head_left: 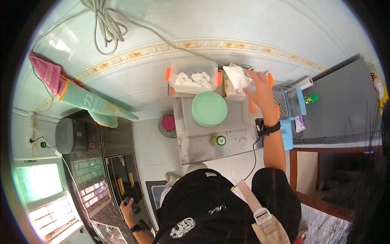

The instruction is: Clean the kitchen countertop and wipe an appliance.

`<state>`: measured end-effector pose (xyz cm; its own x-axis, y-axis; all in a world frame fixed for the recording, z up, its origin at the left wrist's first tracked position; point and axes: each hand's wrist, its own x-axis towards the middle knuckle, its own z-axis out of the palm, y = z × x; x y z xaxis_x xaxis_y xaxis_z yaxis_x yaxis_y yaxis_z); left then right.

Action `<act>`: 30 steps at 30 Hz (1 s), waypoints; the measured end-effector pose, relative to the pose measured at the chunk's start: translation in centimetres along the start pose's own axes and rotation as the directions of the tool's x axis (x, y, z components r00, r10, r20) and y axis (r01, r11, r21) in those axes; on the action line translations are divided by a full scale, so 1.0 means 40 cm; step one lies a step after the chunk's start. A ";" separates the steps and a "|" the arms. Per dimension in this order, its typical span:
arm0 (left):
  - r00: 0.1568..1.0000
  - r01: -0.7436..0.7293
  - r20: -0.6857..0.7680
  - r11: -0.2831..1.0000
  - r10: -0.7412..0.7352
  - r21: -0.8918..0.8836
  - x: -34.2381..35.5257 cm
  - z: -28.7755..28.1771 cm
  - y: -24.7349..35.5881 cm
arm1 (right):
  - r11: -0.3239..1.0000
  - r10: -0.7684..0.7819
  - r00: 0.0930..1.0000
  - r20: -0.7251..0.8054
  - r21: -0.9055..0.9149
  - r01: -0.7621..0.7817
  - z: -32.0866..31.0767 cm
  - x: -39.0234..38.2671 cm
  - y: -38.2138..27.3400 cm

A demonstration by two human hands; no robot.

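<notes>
White tissue sticks up from a pale box at the back of the gray surface, by the tiled wall. One pointy corner of the tissue aims up and left, toward the wall, and its long way slants from that corner down to the right. The box has its long side going from near the person to the wall. The right hand is at the tissue's right edge, with its finger and thumb apart and the tissue between them. I cannot tell if they pinch it or only touch it. The bottom of the tissue is hard to see, and the far end of the box is partly hidden. Just left of the box is a clear tub with orange handles and crumpled white stuff in it. A round green bowl is in front of that, and a small jar is closer to the person. The right arm covers part of another clear tub. Far down on the left, the left hand has its fingers curled around a dark thing. Fingers hide part of it, so I cannot tell what it is.
</notes>
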<state>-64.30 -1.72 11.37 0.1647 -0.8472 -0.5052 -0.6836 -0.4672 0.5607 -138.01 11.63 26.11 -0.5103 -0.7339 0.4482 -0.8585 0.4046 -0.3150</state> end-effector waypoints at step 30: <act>0.995 -0.098 -0.018 0.995 0.099 0.010 0.036 -0.009 -0.133 | 0.949 0.312 0.922 0.229 -0.028 -0.315 0.111 0.052 0.009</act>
<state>-60.18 -0.55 7.92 0.1093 -0.8935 -0.4355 -0.7034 -0.3791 0.6012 -139.14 7.82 23.21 -0.7274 -0.6750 0.1236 -0.6554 0.6300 -0.4165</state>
